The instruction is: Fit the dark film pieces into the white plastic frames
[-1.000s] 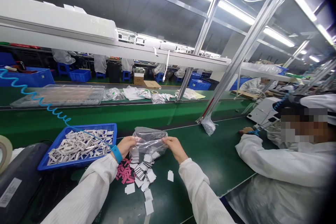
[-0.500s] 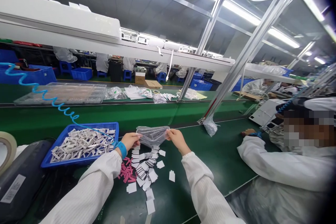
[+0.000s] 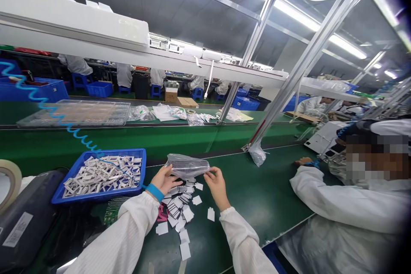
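A clear plastic bag (image 3: 188,166) is stretched between my two hands above the green bench. My left hand (image 3: 165,181), with a blue strap at the wrist, pinches the bag's left end between thumb and forefinger, its other fingers spread. My right hand (image 3: 217,185) pinches the opposite end with thumb and fingertips. Under and in front of the bag lie loose white cards (image 3: 180,212), some with dark stripes. Pink pieces (image 3: 162,213) show beside them, partly hidden by my left sleeve.
A blue tray (image 3: 58,198) full of small white frames stands to the left, crossed by a coiled blue cord (image 3: 77,132). A circuit board (image 3: 111,214) lies near my left sleeve. A co-worker's sleeve (image 3: 316,192) rests on the bench at right. A metal post (image 3: 272,107) rises ahead.
The bag has tilted, its right end dropping slightly. My left hand has turned, its fingers opening out; my right hand has moved a little lower. The circuit board has come into view.
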The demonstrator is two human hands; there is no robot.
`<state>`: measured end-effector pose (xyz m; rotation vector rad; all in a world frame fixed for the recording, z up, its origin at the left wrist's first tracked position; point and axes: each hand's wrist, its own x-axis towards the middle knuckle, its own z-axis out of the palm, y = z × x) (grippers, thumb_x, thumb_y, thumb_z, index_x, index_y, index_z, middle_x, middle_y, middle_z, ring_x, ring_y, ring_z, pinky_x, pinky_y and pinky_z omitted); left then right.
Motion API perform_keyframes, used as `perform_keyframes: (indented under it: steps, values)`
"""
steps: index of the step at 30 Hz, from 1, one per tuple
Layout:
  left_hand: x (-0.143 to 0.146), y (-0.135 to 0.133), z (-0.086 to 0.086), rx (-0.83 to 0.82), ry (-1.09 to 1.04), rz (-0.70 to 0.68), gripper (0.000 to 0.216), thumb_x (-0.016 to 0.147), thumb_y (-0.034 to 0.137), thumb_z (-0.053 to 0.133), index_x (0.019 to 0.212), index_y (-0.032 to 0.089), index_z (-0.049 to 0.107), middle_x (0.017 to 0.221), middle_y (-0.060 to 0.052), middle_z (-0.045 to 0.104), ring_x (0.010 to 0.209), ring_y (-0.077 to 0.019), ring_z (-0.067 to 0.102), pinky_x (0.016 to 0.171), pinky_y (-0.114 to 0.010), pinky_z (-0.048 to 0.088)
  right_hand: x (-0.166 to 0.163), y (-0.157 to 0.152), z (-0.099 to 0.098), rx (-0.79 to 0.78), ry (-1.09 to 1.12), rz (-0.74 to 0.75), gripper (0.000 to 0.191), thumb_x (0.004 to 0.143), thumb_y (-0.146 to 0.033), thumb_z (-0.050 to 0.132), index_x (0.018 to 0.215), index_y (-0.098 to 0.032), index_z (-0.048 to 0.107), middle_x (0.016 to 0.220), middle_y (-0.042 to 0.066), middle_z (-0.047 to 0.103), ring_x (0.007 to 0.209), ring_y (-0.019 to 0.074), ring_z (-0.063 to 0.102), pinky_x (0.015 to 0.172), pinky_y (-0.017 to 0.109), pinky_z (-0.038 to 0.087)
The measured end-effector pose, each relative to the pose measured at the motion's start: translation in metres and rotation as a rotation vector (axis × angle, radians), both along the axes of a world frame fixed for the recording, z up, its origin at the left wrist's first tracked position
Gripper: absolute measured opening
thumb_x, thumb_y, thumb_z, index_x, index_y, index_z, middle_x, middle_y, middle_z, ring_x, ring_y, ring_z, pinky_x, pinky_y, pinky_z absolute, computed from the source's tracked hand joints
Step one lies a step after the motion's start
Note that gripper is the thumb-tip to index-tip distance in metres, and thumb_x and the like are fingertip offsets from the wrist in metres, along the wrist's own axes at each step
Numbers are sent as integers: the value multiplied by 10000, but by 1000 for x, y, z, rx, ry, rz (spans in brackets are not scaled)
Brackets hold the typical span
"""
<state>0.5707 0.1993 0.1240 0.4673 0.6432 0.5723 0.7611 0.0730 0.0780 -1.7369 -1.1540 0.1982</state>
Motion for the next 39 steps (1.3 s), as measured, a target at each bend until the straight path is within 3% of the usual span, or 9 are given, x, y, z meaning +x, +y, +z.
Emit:
perform_keyframes:
  steps: [4, 10, 17, 27, 35, 39]
  values:
    - [4, 2, 1, -114, -93, 89, 312, 834, 284, 523, 1123, 167, 518, 1119, -76, 577, 940, -202, 588, 773, -418, 518, -10, -14, -4, -181, -125, 18, 234, 892, -355, 510, 947, -143, 594, 940, 40, 613, 833, 161, 593, 774, 367, 487]
    - [9, 2, -1, -231, -149, 161, 311, 837, 305, 517, 1113, 162, 525, 1113, -77, 581, 932, -197, 590, 765, -406, 518, -34, 10, -13, -351, -298, 170, 379, 862, -345, 556, 1195, -174, 503, 1252, 95, 494, 1172, 269, 441, 991, 533, 308]
    - [7, 0, -7, -283, -128, 176, 310, 836, 312, 518, 1107, 162, 527, 1098, -75, 584, 907, -189, 592, 746, -393, 521, -60, 54, -17, -342, -386, 403, 292, 912, -302, 485, 1175, -178, 510, 1198, 83, 525, 1023, 209, 547, 875, 435, 454]
    - [2, 5, -11, -276, -48, 186, 320, 833, 314, 523, 1116, 165, 524, 1113, -76, 580, 919, -193, 589, 758, -402, 517, -91, 65, -24, -395, -400, 579, 239, 897, -293, 516, 1094, -163, 553, 1121, 72, 563, 957, 188, 572, 825, 400, 485]
    - [1, 6, -8, -263, -5, 158, 318, 835, 317, 518, 1118, 173, 525, 1128, -78, 575, 929, -193, 586, 769, -405, 514, -108, 52, 4, -353, -262, 605, 241, 907, -304, 500, 1077, -147, 566, 1088, 64, 591, 949, 190, 588, 827, 403, 489]
    - [3, 4, -11, -242, 6, 142, 317, 835, 317, 519, 1117, 173, 526, 1128, -78, 575, 928, -193, 586, 769, -404, 514, -96, 26, 24, -334, -214, 605, 292, 932, -280, 437, 1186, -172, 532, 1191, 85, 574, 1086, 197, 542, 939, 410, 426]
